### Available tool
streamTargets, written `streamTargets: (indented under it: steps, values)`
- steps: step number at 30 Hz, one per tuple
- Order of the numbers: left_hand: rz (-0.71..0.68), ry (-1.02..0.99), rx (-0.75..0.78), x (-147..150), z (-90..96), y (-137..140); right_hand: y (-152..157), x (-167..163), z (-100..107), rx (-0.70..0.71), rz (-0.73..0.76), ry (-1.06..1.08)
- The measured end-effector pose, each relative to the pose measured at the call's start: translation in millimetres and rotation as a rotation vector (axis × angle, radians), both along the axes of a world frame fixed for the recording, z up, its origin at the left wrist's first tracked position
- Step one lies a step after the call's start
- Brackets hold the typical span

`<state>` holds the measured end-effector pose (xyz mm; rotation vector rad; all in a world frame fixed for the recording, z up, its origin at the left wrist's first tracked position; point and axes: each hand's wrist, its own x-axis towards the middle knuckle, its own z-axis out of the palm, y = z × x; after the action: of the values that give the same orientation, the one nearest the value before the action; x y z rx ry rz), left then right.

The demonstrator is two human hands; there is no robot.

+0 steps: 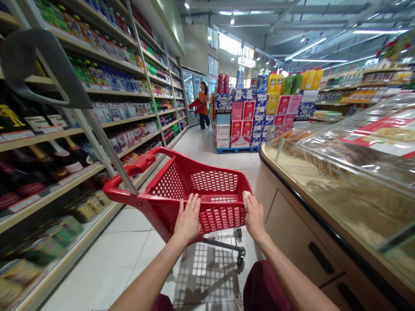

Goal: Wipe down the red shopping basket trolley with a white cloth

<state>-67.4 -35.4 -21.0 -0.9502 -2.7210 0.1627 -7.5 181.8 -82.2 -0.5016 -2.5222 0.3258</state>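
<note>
A red plastic shopping cart (223, 218) with a perforated basket stands sideways right in front of me. My left hand (188, 218) rests on the near upper rim of the basket, fingers stretched out and nothing visible in it. At the basket's right-hand corner, my right hand (255, 214) presses a crumpled whitish cloth (245, 199) against the rim. Its fingers are bent over the cloth, and part of it is hidden. From the cart's handle end rises a metal pole (112, 151) topped by a grey plastic loop (35, 69).
Shelves of bottles and cans (119, 93) run along the left. A glass-sided counter with a wooden base (292, 216) stands close on the right. Stacked cartons (241, 123) on a blue pallet stand ahead. Farther off, a person in orange (203, 103) carries something red.
</note>
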Motion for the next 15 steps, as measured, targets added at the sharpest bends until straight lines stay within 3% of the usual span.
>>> streamTargets:
  steps: [5, 9, 10, 14, 15]
  values:
    - [-0.002, 0.022, 0.020, 0.7, -4.1, 1.8, -4.7, -4.3, 1.9, 0.149, 0.220, 0.009]
    - [-0.013, 0.036, 0.042, 1.8, -6.7, 4.4, 0.4, -4.2, 4.8, 0.056, -0.014, -0.046]
    - [-0.008, 0.036, 0.047, 2.1, -6.7, 4.8, -0.7, -4.2, 4.8, 0.058, -0.016, -0.033]
    - [-0.018, 0.018, 0.059, 3.3, -5.6, 0.1, -3.4, -3.0, 3.8, 0.200, 0.263, 0.020]
    - [-0.021, 0.023, 0.063, 3.8, -5.9, -2.1, -0.3, -1.9, 3.6, 0.207, 0.273, 0.008]
